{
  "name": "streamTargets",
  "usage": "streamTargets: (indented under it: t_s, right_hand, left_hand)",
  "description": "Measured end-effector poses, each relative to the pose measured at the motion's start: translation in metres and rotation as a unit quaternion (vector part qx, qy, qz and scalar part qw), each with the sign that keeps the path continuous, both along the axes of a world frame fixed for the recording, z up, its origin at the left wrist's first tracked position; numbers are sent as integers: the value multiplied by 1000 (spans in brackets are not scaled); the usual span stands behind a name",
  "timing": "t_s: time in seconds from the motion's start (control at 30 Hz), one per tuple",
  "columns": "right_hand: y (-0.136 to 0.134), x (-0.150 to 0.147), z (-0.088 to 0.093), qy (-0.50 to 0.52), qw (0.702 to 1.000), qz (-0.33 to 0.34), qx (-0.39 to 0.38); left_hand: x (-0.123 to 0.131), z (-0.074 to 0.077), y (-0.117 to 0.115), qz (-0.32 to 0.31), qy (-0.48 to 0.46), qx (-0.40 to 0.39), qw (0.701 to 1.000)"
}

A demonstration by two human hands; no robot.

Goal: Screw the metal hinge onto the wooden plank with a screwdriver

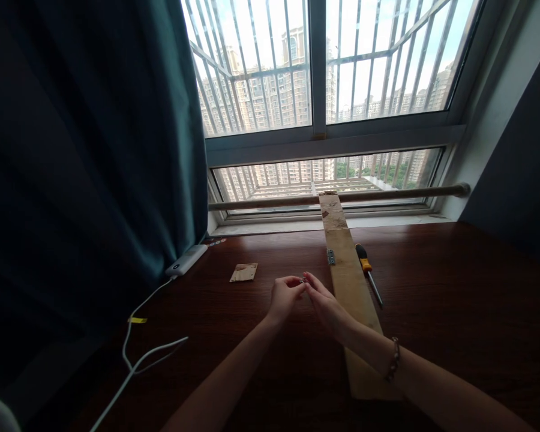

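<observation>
My left hand (pixel 285 297) and my right hand (pixel 324 303) meet over the dark wooden surface, fingertips pinched together. Between them shows a small shiny metal piece (pixel 303 280), too small to name and partly covered by the fingers. Under my right forearm runs a long wooden board (pixel 353 288), its far end near the window rail. A small metal hinge (pixel 331 257) is at the board's left edge. To the right of the board lies a screwdriver (pixel 364 264) with a black and yellow handle. A small square wooden piece (pixel 243 272) lies left of my hands.
A white power strip (pixel 186 260) sits by the dark blue curtain (pixel 162 150), with a white cable (pixel 135 366) curling toward me. A horizontal rail (pixel 396 194) crosses in front of the barred window. A yellow scrap (pixel 137 320) lies near the cable.
</observation>
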State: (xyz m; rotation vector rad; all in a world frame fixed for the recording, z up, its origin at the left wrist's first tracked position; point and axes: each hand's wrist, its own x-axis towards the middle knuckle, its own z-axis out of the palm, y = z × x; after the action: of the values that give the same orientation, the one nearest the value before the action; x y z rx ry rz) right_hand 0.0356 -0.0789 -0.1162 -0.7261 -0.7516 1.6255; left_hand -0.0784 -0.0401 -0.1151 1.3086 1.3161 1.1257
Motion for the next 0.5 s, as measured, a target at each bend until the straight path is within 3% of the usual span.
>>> streamTargets:
  t_s: [0.07,0.13,0.23,0.3,0.4,0.5]
  right_hand:
    - [2,0,-1,-7,1000,-14,-18]
    - [1,-1,0,-14,999,-16,-30]
    - [-3,0,8,-7,999,0,-44]
    - [-7,1,14,1,999,12,-52]
    - [-12,3,21,7,998,33,-45]
    - [-14,2,29,3,998,56,-27]
  left_hand:
    - [-14,-5,15,26,22,7,999]
    - [-36,-10,35,78,121,40,989]
    - [-76,-18,65,138,358,45,922]
    - [-100,-21,82,124,476,-10,871]
    - [-118,-23,98,116,522,-42,844]
    - [-119,-24,106,130,537,-43,832]
